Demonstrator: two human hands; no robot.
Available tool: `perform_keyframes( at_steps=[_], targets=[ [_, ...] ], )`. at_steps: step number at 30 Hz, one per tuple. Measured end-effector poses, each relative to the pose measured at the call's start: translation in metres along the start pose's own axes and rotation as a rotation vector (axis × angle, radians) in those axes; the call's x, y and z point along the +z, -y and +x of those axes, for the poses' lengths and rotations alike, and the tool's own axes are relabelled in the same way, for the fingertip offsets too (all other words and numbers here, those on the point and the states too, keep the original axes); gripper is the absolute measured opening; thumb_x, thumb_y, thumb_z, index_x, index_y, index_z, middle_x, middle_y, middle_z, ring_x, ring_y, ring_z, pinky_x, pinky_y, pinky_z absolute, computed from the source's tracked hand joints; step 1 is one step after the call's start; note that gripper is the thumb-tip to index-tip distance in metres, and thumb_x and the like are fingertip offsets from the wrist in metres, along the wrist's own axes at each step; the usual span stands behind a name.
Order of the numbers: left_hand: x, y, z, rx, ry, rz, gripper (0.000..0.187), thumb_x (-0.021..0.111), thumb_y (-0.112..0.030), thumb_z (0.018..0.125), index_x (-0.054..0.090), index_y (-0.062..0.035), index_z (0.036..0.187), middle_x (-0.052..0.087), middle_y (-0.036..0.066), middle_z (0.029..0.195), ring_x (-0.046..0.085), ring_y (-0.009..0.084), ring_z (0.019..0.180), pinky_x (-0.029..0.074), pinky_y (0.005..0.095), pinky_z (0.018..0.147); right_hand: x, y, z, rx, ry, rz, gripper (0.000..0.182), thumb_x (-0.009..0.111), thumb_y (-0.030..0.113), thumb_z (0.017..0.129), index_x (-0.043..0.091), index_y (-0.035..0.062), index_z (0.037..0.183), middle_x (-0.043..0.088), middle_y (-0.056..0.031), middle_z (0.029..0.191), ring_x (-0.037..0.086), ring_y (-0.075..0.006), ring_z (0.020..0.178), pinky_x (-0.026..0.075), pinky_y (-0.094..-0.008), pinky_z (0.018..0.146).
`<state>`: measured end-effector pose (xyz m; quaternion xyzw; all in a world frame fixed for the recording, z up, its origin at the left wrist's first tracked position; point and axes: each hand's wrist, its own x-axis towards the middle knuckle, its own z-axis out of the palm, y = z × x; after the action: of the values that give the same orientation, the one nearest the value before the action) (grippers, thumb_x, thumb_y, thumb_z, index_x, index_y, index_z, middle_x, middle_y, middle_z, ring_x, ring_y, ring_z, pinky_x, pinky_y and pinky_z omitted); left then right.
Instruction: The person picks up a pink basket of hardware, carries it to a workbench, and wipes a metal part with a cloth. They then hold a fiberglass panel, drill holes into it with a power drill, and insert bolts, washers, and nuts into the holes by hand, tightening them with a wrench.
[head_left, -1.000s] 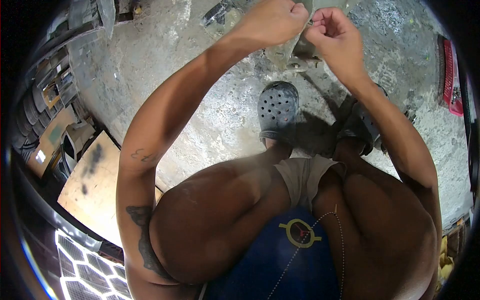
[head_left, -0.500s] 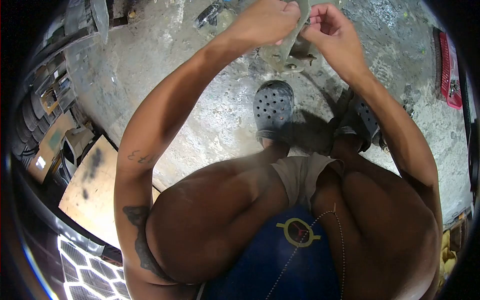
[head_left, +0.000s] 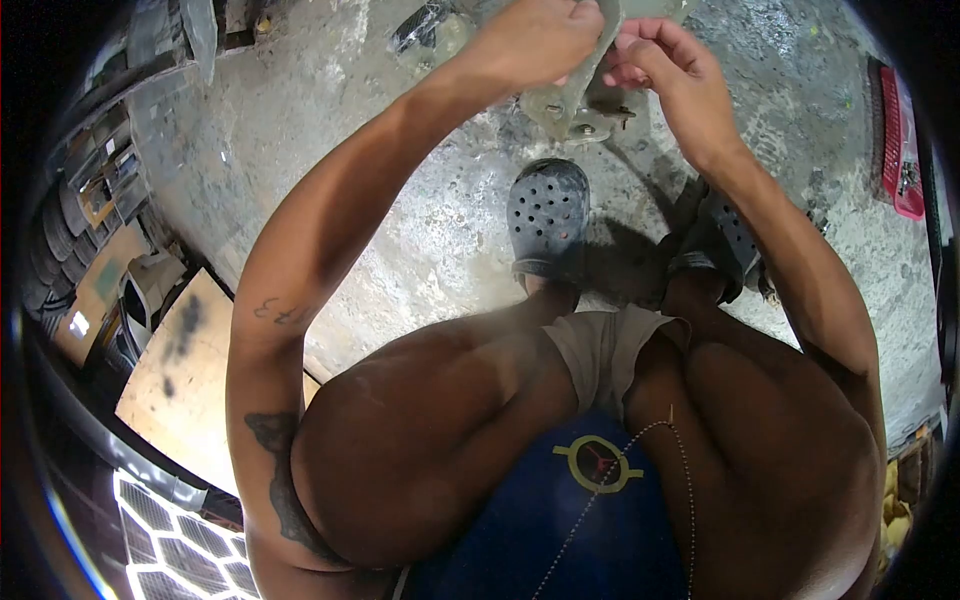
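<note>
My left hand [head_left: 555, 42] is closed around a translucent, greenish plastic piece [head_left: 555, 108] at the top of the view. Its upper part runs out of the frame, and its lower end shows a small round fitting. On the other side of the piece, my right hand [head_left: 680, 75] has its fingers curled, with the fingertips close to the piece's edge. Whatever those fingertips pinch is too small or hidden to make out. Below the hands, a small rusty metal bit [head_left: 627, 118] sticks out beside the piece.
Rough concrete floor [head_left: 420, 260] lies under my dark clogs [head_left: 549, 215]. Clear plastic wrapping with a dark thing inside [head_left: 425, 28] is at the top. A red basket [head_left: 902, 150] stands at the right; a wooden board [head_left: 185, 375] and stacked parts [head_left: 70, 235] are at the left.
My right hand has shifted slightly, its fingers turning and its thumb moving away from the piece. The plastic piece has moved up a little; my left hand keeps its hold.
</note>
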<state>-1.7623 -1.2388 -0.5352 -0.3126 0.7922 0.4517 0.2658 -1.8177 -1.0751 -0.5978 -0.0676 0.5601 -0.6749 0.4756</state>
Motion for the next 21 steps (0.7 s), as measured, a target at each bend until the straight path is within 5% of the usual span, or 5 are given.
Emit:
perform_keyframes(
  at_steps=[4, 6, 12, 19, 21],
  targets=[
    [-0.001, 0.009, 0.005, 0.092, -0.015, 0.058, 0.054, 0.035, -0.033, 0.098, 0.062, 0.0062, 0.073, 0.060, 0.016, 0.059, 0.061, 0.0275, 0.058, 0.047, 0.0417, 0.061, -0.003, -0.009, -0.001, -0.058, 0.012, -0.111, 0.026, 0.061, 0.013, 0.093, 0.059, -0.0015, 0.114, 0.065, -0.0028, 0.092, 0.063, -0.0116, 0.088, 0.049, -0.0281, 0.079],
    [0.001, 0.008, 0.006, 0.075, -0.023, 0.074, 0.054, 0.035, -0.032, 0.098, 0.062, 0.0065, 0.073, 0.060, 0.017, 0.059, 0.061, 0.0285, 0.059, 0.048, 0.0424, 0.063, 0.004, -0.011, -0.002, -0.112, 0.030, 0.075, 0.022, 0.063, -0.007, 0.083, 0.053, 0.0046, 0.099, 0.059, 0.0002, 0.086, 0.055, -0.0053, 0.071, 0.047, -0.0194, 0.064],
    [0.001, 0.005, 0.003, 0.080, -0.016, 0.030, 0.054, 0.035, -0.033, 0.098, 0.063, 0.0064, 0.073, 0.059, 0.017, 0.059, 0.061, 0.0281, 0.059, 0.048, 0.0418, 0.063, -0.003, -0.011, 0.002, -0.140, 0.005, -0.141, 0.026, 0.061, 0.012, 0.093, 0.059, -0.0014, 0.115, 0.066, -0.0041, 0.096, 0.064, -0.0119, 0.087, 0.048, -0.0272, 0.079],
    [0.006, 0.011, 0.009, 0.096, -0.040, 0.072, 0.054, 0.034, -0.033, 0.098, 0.064, 0.0091, 0.080, 0.063, 0.023, 0.068, 0.065, 0.0344, 0.069, 0.049, 0.0441, 0.069, 0.010, -0.008, -0.006, -0.195, -0.115, -0.091, 0.017, 0.063, -0.003, 0.085, 0.057, 0.0013, 0.100, 0.061, -0.0008, 0.083, 0.056, -0.0066, 0.071, 0.048, -0.0218, 0.066],
    [0.007, 0.011, 0.010, 0.175, -0.054, 0.141, 0.055, 0.034, -0.033, 0.098, 0.064, 0.0106, 0.083, 0.063, 0.026, 0.071, 0.066, 0.0379, 0.073, 0.049, 0.0454, 0.073, -0.002, -0.012, 0.000, -0.122, -0.010, 0.013, 0.024, 0.061, 0.008, 0.092, 0.058, -0.0013, 0.114, 0.067, -0.0050, 0.098, 0.064, -0.0120, 0.089, 0.049, -0.0260, 0.079]
  ],
)
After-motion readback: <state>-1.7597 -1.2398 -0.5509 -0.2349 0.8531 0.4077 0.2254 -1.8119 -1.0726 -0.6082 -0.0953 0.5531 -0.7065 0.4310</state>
